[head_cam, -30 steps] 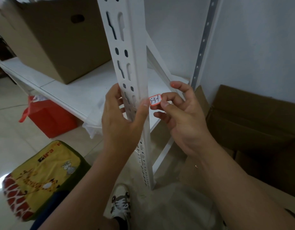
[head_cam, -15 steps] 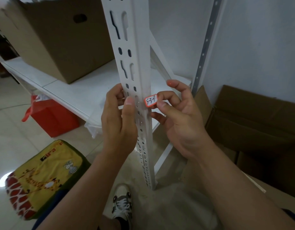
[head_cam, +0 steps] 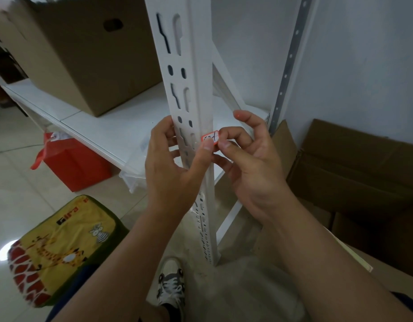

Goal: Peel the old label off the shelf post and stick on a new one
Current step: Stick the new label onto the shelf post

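Fingers [head_cam: 235, 135] of the right hand [head_cam: 252, 168] pinch the small red-bordered white paper label [head_cam: 210, 138] between thumb and curled forefinger, holding it flat against the outer corner edge of the white perforated steel shelf post [head_cam: 191, 73]. That pinch keeps the sticky side facing the metal while the handwritten face stays readable. The left hand [head_cam: 170, 170] wraps the post from the other side, its fingers curled behind the slotted face and its thumb laid over the label's lower left corner, apparently both to steady the upright and to pin the label where it meets the post. Whether this is the old label coming off or the new one going on cannot be told for certain; the flat, squared-up hold suggests it is being set on. A brown cardboard box [head_cam: 84, 54] sits on the white shelf board [head_cam: 112, 126] behind the post, well apart from both hands.
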